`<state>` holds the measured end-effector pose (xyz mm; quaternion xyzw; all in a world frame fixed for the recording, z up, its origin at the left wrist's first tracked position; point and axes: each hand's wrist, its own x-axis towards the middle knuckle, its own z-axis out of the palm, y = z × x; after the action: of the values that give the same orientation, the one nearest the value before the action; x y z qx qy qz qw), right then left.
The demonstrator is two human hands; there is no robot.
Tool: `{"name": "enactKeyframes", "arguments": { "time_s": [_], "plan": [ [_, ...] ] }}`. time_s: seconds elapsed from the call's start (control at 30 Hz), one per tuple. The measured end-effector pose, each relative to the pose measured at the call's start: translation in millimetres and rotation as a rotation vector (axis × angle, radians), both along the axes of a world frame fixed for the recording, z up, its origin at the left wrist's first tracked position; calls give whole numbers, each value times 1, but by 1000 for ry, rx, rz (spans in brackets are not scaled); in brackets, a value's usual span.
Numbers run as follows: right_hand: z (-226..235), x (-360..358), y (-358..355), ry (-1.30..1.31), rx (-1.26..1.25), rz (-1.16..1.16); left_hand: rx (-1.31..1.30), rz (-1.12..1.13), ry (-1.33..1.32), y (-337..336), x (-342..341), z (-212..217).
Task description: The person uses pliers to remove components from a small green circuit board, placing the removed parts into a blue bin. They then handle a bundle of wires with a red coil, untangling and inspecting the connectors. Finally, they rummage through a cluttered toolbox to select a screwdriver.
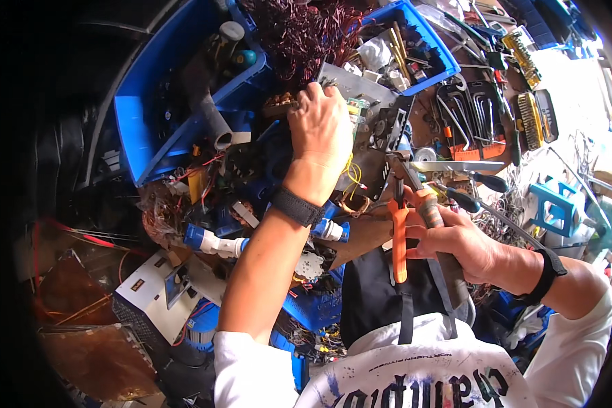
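My left hand [321, 130] reaches up and forward and grips a small brown wound part [281, 104] at the edge of a grey metal circuit assembly [364, 115]. Yellow wires hang below that wrist. My right hand [459, 245] is closed around orange-handled pliers [402, 221], whose jaws point up toward the lower edge of the assembly. A black band sits on each wrist.
Blue bins [158, 115] hold pipes, tangled dark wire [299, 30] and small parts. A set of hex keys in an orange holder [469, 122], screwdrivers [486, 181] and bit racks lie to the right. Blue-and-white plugs [214, 241] and a white box [158, 291] sit lower left.
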<state>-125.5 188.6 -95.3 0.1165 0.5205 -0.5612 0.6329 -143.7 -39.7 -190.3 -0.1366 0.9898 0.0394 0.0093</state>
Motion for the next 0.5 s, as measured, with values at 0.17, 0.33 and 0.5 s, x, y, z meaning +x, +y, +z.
{"name": "enactKeyframes", "arguments": {
  "time_s": [0.17,0.33,0.5],
  "plan": [
    [20,0,4,-3,-1,-54,41,-33,62,6,2,0],
    [29,2,12,-29,16,-63,139,-37,158,7,10,-1],
    [28,9,22,-30,-16,-92,304,21,187,9,13,4]
  ]
}}
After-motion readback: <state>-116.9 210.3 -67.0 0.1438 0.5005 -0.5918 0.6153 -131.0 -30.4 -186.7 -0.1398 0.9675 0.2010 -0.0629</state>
